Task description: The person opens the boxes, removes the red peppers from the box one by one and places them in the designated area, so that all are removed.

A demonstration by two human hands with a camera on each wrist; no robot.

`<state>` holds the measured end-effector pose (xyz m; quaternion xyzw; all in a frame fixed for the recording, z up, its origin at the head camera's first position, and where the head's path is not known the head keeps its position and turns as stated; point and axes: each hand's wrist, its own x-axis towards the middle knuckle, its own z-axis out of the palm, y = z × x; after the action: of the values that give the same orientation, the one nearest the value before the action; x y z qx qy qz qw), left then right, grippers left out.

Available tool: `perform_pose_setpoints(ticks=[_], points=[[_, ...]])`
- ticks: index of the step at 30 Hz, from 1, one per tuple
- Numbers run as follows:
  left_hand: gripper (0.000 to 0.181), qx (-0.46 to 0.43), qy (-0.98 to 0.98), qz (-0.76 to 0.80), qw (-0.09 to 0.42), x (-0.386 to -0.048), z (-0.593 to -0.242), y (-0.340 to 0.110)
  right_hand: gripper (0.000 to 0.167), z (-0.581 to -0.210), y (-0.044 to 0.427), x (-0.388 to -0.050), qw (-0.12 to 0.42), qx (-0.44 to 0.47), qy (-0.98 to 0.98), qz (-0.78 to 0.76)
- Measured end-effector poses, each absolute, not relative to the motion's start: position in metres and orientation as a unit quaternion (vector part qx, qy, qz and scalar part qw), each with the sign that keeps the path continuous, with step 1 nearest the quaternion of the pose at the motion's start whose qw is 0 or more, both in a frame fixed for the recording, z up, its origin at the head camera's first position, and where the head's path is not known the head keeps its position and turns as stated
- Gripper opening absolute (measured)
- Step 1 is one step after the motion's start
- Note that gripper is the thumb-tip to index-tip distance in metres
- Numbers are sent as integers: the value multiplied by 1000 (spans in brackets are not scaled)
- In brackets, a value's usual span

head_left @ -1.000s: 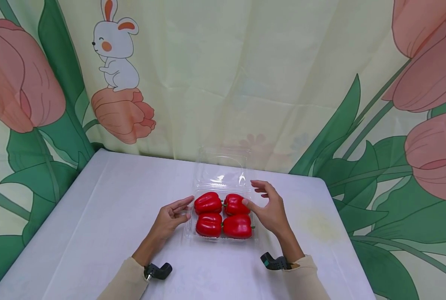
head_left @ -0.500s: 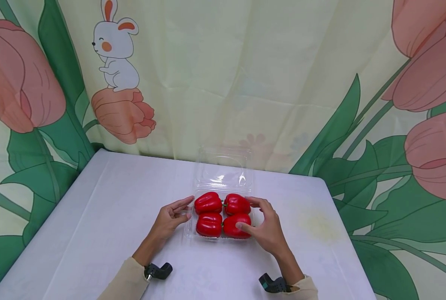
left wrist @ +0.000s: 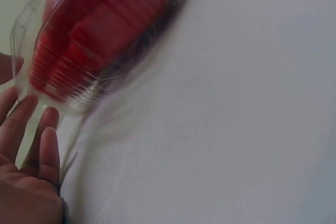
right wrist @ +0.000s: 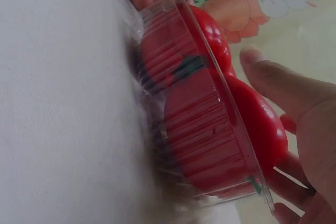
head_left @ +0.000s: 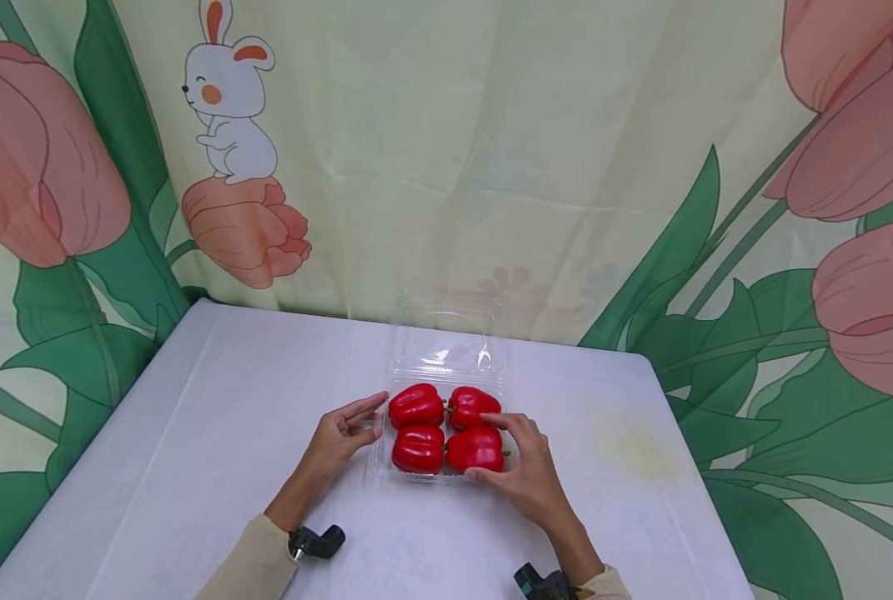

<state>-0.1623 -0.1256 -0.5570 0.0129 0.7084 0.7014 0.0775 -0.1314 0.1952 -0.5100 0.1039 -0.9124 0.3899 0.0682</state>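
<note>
Several red bell peppers sit in the base of a clear plastic clamshell box [head_left: 380, 467], whose lid [head_left: 446, 333] stands raised at the back. My right hand [head_left: 530, 473] holds the front right bell pepper [head_left: 474, 450], thumb at its near side and fingers at its far side. Close by are the back right bell pepper [head_left: 470, 404], the back left bell pepper [head_left: 416, 406] and the front left bell pepper [head_left: 418, 450]. My left hand [head_left: 332, 446] rests its fairly straight fingers against the box's left side. In the left wrist view those fingertips [left wrist: 31, 100] meet the clear wall.
A white cloth covers the table [head_left: 191, 467], with a faint yellowish stain at the right. Behind it hangs a curtain [head_left: 566, 167] printed with tulips and a rabbit. A black camera is strapped to each wrist.
My right hand has come down from the back right bell pepper to the front right one, its thumb moving to that pepper's near edge. My left hand has stayed at the box's side.
</note>
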Motion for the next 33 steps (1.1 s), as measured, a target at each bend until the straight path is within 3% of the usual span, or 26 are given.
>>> perform_pose_setpoints(ticks=[33], points=[[55, 23, 707, 703, 73, -162, -558, -126, 77, -501, 199, -138, 19, 92, -896, 433]])
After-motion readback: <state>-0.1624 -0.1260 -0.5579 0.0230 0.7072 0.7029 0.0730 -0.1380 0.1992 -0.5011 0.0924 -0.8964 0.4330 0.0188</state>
